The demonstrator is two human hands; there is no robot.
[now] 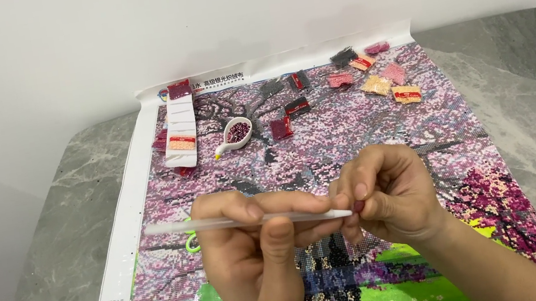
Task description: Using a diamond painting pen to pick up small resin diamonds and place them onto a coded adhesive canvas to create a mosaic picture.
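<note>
- A white pen point(243, 221) is gripped level over the canvas point(420, 128) by the left hand point(249, 259), fingers clenched round it.
- Its right tip is pinched by the right hand point(387, 193), thumb and fingers closed.
- A white tray point(236, 135) of dark beads lies farther back, near bead bags point(378, 84).
- The canvas is spread on a grey table point(529, 97).

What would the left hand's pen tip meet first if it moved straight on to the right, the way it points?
The right hand: its fingertips already pinch at the tip of the white pen held by the left hand. Depth looks matched, though not certain.
</note>
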